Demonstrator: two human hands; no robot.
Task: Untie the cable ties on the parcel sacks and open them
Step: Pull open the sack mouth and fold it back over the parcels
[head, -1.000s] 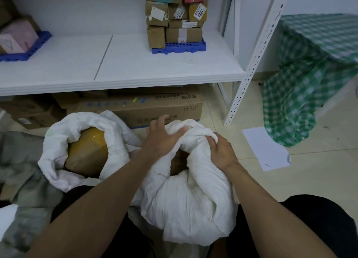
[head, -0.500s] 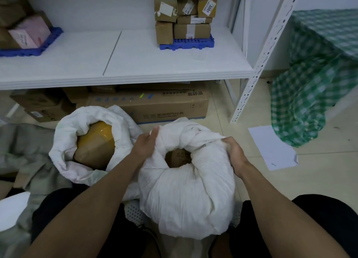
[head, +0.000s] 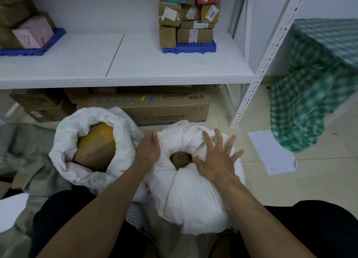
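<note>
Two white woven parcel sacks stand on the floor between my knees. The right sack [head: 193, 195] has its mouth rolled down, and a brown parcel [head: 181, 158] shows in the opening. My left hand [head: 148, 150] grips the rolled rim on its left side. My right hand [head: 218, 157] lies flat on the right rim with fingers spread. The left sack [head: 77, 126] is wide open around a yellow-taped parcel [head: 96, 147]. No cable tie is visible.
A white shelf [head: 126, 68] runs across above, carrying stacked cartons [head: 188, 15] on a blue pallet. Large cardboard boxes [head: 155, 108] sit under it. A green checked cloth [head: 313, 87] hangs at right, white paper [head: 271, 151] lies on the floor, grey sacks [head: 21, 147] at left.
My right hand has let go of the sack's right rim and now lies spread flat on top. My left hand stays gripping the left rim. The mouth is wider than a second ago.
</note>
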